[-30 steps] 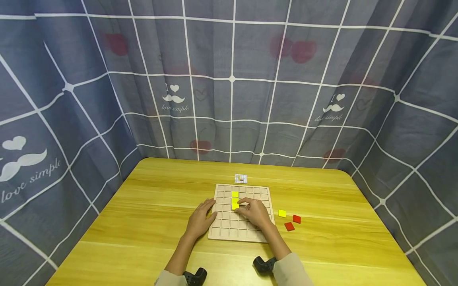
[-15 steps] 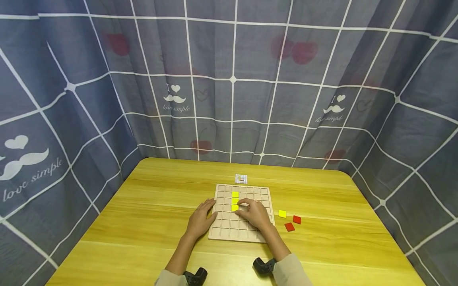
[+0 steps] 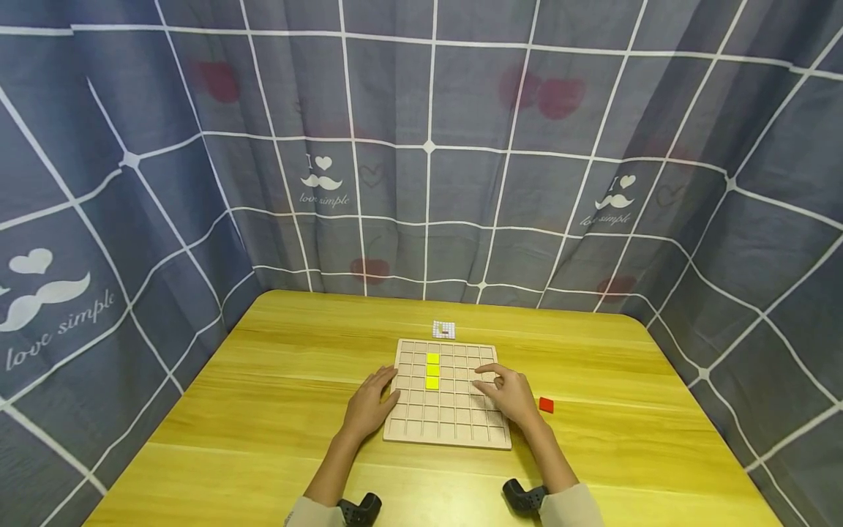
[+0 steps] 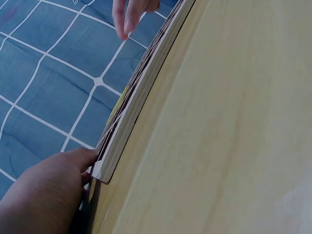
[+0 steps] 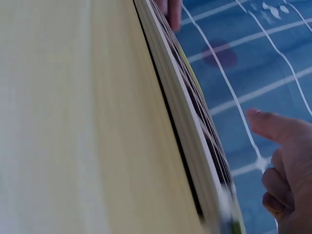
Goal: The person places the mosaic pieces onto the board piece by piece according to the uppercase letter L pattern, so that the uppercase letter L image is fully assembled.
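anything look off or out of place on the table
Nothing stands out: the three yellow tiles sit in one column of the wooden board, and a red tile lies on the table to the board's right. No spill or damage shows.

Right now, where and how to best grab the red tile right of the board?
Probably by two opposite edges of the red tile, from above: it lies flat on the table, leaving only thin edges to pinch. The right hand sits to its left; its right side looks freer.

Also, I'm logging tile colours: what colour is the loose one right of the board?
The loose tile is red, seen best in the head view.
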The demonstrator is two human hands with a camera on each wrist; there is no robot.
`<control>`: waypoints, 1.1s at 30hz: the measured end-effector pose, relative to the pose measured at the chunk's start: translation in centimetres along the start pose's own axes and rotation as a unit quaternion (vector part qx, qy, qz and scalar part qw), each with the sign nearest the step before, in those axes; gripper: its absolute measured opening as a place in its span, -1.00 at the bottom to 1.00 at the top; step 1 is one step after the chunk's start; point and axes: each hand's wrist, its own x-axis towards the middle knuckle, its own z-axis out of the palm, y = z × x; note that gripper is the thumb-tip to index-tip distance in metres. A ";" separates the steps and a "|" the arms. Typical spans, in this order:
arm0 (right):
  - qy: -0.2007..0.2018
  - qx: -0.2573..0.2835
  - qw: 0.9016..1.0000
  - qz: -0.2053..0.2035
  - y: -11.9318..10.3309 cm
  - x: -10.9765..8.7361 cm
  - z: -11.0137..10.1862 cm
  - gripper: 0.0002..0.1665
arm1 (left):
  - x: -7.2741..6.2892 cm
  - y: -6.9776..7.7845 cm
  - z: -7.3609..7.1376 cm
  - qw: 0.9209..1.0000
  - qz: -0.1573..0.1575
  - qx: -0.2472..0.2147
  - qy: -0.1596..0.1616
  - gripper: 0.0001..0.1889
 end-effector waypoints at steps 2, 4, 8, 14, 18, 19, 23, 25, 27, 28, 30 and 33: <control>0.012 -0.007 1.000 0.011 0.8 -0.2 -1.0 -0.68 | 0.0 0.0 0.0 1.000 -0.001 -0.003 -0.002 -0.52; 0.023 -0.015 0.999 0.020 1.5 -0.5 -2.1 -0.68 | 0.0 -0.1 0.0 1.000 -0.002 -0.002 -0.003 -0.52; 0.036 -0.027 0.998 0.033 2.9 -1.1 -3.8 -0.67 | 0.0 -0.1 0.0 1.000 -0.003 0.004 0.000 -0.53; 0.010 -0.044 0.997 0.066 4.4 -2.1 -5.4 -0.63 | 0.0 0.0 -0.1 1.000 0.005 0.006 0.005 -0.53; -0.017 -0.069 0.994 0.089 5.1 -2.6 -6.0 -0.57 | 0.1 0.0 -0.1 1.000 0.005 0.006 0.005 -0.53; -0.021 -0.077 0.993 0.093 5.2 -2.7 -6.1 -0.56 | 0.1 0.0 -0.1 1.000 0.005 0.006 0.005 -0.53; -0.035 -0.100 0.989 0.102 5.5 -2.9 -6.4 -0.53 | 0.0 0.0 0.0 1.000 0.004 0.004 0.005 -0.53; -0.039 -0.107 0.988 0.104 5.6 -3.0 -6.4 -0.54 | 0.0 0.1 0.0 1.000 0.002 0.003 0.004 -0.53; -0.041 -0.112 0.988 0.101 5.7 -3.0 -6.4 -0.56 | 0.0 0.1 0.0 1.000 0.002 0.002 0.003 -0.53; -0.041 -0.114 0.988 0.101 5.7 -3.0 -6.4 -0.57 | 0.0 0.1 0.0 1.000 0.002 0.003 0.002 -0.53; -0.031 -0.113 0.989 0.094 5.7 -3.0 -6.3 -0.59 | 0.0 0.1 0.0 1.000 0.001 0.005 0.000 -0.53; -0.012 -0.104 0.992 0.071 5.3 -2.9 -6.0 -0.58 | 0.0 0.1 0.0 1.000 0.003 0.006 0.000 -0.53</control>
